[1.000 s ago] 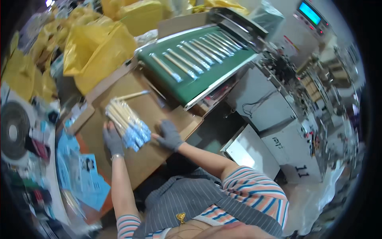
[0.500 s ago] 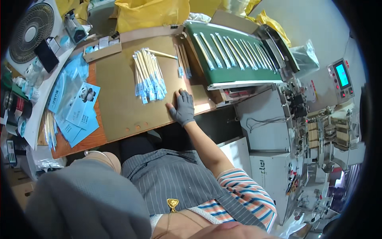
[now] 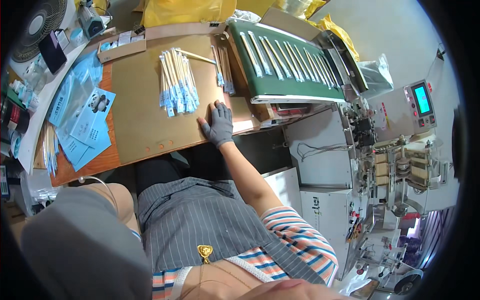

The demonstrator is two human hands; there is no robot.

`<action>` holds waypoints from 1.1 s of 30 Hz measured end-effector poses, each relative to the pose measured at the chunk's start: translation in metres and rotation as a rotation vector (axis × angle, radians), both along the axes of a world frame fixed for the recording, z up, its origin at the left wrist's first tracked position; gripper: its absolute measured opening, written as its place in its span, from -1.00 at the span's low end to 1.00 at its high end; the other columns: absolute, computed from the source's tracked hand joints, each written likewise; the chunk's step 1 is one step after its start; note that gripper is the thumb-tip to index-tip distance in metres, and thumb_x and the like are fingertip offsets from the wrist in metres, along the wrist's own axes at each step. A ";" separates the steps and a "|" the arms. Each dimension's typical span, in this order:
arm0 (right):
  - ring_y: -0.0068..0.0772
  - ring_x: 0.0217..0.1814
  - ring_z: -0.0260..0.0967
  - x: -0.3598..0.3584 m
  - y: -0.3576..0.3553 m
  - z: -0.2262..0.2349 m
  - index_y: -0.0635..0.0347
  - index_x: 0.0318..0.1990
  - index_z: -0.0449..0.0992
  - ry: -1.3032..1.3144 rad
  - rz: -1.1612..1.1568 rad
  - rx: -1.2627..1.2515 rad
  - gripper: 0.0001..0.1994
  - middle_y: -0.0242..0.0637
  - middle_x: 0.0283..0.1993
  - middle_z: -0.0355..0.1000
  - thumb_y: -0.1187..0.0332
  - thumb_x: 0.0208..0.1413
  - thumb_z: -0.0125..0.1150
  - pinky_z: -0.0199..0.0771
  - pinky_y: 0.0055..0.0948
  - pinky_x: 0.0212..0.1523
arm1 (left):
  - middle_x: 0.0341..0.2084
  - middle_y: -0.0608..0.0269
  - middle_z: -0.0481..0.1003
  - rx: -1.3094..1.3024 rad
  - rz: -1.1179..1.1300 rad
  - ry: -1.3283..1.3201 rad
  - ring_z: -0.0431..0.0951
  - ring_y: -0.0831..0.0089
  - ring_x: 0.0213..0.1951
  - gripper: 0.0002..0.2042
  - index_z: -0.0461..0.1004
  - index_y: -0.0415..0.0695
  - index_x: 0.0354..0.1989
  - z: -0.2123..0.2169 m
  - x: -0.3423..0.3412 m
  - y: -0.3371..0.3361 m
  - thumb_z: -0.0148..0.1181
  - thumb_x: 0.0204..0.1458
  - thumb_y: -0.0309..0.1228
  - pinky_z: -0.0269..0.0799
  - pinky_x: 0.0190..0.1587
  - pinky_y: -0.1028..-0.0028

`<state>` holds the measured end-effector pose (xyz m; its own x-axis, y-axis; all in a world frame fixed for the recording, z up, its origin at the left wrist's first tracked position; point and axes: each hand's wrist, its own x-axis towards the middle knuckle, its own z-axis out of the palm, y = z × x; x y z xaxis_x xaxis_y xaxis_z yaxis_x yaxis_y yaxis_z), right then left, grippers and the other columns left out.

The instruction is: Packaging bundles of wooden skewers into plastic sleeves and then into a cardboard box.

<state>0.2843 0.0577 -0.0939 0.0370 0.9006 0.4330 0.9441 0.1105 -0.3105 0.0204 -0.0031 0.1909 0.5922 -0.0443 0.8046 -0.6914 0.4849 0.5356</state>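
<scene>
My right hand (image 3: 218,125), in a grey glove, lies flat on the brown cardboard sheet (image 3: 145,120) that covers the table, and holds nothing. Just to its left and farther away sits a pile of wooden chopsticks with blue paper ends (image 3: 177,85). A smaller bundle of the same chopsticks (image 3: 223,70) lies by the edge of the green conveyor belt (image 3: 295,87), which carries several single chopsticks. My left hand (image 3: 80,245), also grey-gloved, is raised close to the camera at the lower left and is blurred, so its fingers cannot be made out.
Blue printed paper sleeves (image 3: 82,120) are spread at the table's left. A fan (image 3: 37,22) and small items stand at the far left. Yellow bags (image 3: 190,10) lie behind the table. A packing machine with a small screen (image 3: 422,100) stands on the right.
My left hand left the chopstick pile and rose toward the camera. My right hand slid from the pile to lie flat on the cardboard. The view swung right.
</scene>
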 end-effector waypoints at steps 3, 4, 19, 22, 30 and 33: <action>0.10 0.30 0.08 -0.001 0.004 0.002 0.27 0.13 0.32 0.003 -0.008 0.002 -0.36 0.07 0.23 0.21 -0.05 0.03 0.14 -0.01 -0.09 0.31 | -0.59 0.01 0.47 0.056 -0.011 0.024 0.46 0.16 -0.60 -0.86 0.38 -0.18 -0.45 -0.004 -0.008 0.009 0.06 0.11 -0.40 0.34 -0.59 0.31; 0.10 0.30 0.08 -0.003 0.007 0.004 0.27 0.13 0.32 0.004 -0.004 0.007 -0.36 0.07 0.23 0.21 -0.05 0.03 0.14 -0.01 -0.09 0.31 | -0.59 0.02 0.47 0.078 -0.013 0.034 0.47 0.16 -0.60 -0.85 0.38 -0.18 -0.46 -0.005 -0.009 0.005 0.05 0.12 -0.40 0.35 -0.58 0.31; 0.10 0.28 0.09 0.002 -0.008 -0.002 0.28 0.06 0.37 0.031 -0.016 0.042 -0.40 0.06 0.18 0.24 -0.02 -0.02 0.18 -0.01 -0.05 0.31 | -0.36 0.12 0.54 0.550 0.299 0.816 0.55 0.24 -0.33 -0.77 0.45 -0.16 -0.29 -0.010 0.007 0.017 0.01 0.17 -0.24 0.45 -0.28 0.40; 0.08 0.29 0.10 -0.003 -0.006 0.007 0.28 0.05 0.38 0.034 -0.015 0.029 -0.40 0.07 0.18 0.26 -0.02 -0.02 0.18 0.00 -0.07 0.31 | -0.25 0.09 0.54 0.437 1.303 1.283 0.54 0.36 -0.18 -0.71 0.45 -0.21 -0.06 -0.098 0.016 0.074 0.09 0.10 -0.31 0.41 -0.12 0.39; 0.11 0.26 0.11 0.001 -0.002 0.010 0.26 0.03 0.37 0.053 -0.043 0.055 -0.42 0.07 0.15 0.25 -0.01 -0.03 0.18 0.01 -0.02 0.29 | 0.01 -0.08 0.38 0.840 2.394 1.361 0.30 0.05 0.12 -0.50 0.42 -0.16 0.05 -0.287 0.009 0.188 0.04 0.07 -0.03 0.19 0.15 0.14; 0.15 0.28 0.06 -0.003 -0.006 0.019 0.27 0.04 0.36 0.164 0.009 -0.107 -0.40 0.08 0.18 0.21 -0.02 -0.04 0.19 0.01 0.01 0.29 | -0.22 -0.03 0.44 0.956 2.533 1.122 0.42 0.03 -0.12 -0.61 0.49 -0.19 -0.15 -0.291 0.007 0.188 0.08 0.02 -0.10 0.33 -0.05 0.12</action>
